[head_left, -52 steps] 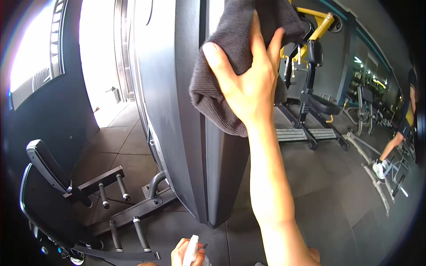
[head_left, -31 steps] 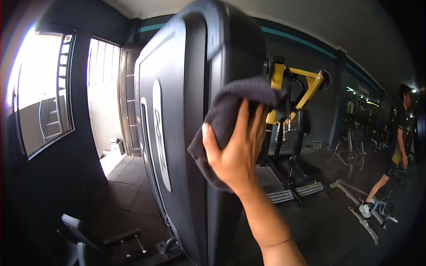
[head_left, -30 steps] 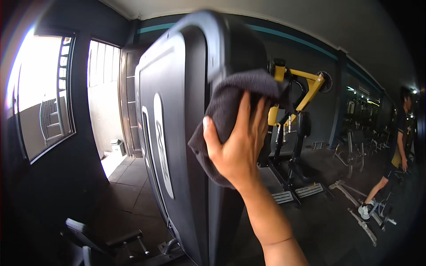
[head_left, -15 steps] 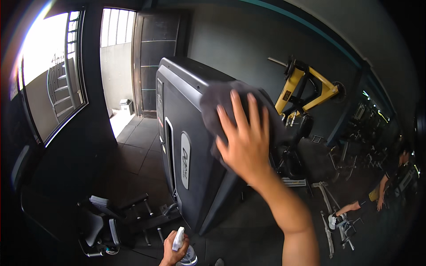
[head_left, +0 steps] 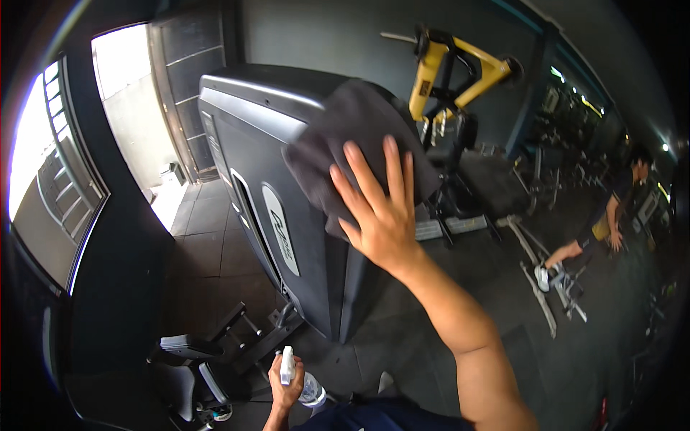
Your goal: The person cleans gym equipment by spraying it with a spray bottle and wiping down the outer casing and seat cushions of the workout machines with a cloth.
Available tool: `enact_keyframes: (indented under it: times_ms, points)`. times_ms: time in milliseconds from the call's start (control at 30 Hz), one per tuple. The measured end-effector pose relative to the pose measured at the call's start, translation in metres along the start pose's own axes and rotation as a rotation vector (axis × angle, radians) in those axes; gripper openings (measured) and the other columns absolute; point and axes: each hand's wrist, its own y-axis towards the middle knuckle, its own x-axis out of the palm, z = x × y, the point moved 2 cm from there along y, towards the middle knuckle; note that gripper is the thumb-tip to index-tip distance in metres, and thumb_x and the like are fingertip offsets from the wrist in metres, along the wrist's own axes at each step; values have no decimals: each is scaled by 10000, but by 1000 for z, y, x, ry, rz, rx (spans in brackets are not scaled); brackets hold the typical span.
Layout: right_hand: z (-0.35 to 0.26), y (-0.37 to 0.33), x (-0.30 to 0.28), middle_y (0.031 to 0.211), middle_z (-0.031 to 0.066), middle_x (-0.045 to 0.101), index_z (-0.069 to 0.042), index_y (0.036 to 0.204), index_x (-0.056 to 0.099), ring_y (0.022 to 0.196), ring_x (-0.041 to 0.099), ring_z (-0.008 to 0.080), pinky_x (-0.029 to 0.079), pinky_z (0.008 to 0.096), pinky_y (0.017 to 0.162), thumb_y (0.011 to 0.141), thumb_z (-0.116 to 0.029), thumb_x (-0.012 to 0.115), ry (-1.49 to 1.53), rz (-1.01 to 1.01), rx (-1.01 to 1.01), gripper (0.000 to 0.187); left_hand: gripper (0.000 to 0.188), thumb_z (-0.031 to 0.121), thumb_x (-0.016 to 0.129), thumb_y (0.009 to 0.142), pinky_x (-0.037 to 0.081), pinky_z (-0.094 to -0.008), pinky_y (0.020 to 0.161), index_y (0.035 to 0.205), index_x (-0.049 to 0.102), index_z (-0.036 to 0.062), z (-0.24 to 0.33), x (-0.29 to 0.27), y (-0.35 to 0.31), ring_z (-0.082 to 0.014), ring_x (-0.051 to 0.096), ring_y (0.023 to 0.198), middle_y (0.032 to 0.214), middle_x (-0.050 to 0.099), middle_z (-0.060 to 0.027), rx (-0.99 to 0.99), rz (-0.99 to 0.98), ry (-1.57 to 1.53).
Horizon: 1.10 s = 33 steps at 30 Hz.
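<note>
The right hand (head_left: 381, 212) is pressing a dark grey fabric cloth (head_left: 352, 140) flat against the top corner of a tall dark grey gym machine housing (head_left: 287, 215), its grip wide open with fingers spread and pointing up, clasping nothing. The cloth is draping over the housing's upper edge, its long axis running from lower left to upper right. Low by the body, the left hand (head_left: 286, 384) is closing its grip around a small clear spray bottle (head_left: 291, 370), white nozzle pointing upward.
</note>
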Motion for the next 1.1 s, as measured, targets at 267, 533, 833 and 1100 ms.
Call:
enact_keyframes:
  times_ms: [267,533,833,1100]
  points:
    - [57,-381,117,1232,180,667,-24,1230,639,1070,664,345,553,478,900,932,-368,709,1101,195,2155,461,73,62,652,847,468,-325,618,878,642,-3,-11,8,-8,-180,592,653,751,577,-79,-145,-46,13]
    - [161,-300,66,1164,125,675,-9,1256,596,1043,676,255,554,402,933,865,-146,771,1732,302,1793,450,66,73,655,891,477,-270,656,933,638,26,-26,39,-28,-100,589,717,781,627,-18,-281,226,166]
    - [212,-122,150,1261,99,611,-23,1377,477,1099,632,190,542,347,920,989,-115,613,2481,197,832,422,278,79,617,961,500,-269,707,1229,594,10,67,100,-28,-95,577,776,906,602,2,-508,578,71]
    - [88,-159,193,1374,229,470,-11,1356,497,1331,442,360,381,449,1080,898,-298,722,1673,-151,630,586,337,31,622,929,507,-252,654,1259,569,-11,81,122,-81,-88,576,708,908,628,-39,-635,721,260]
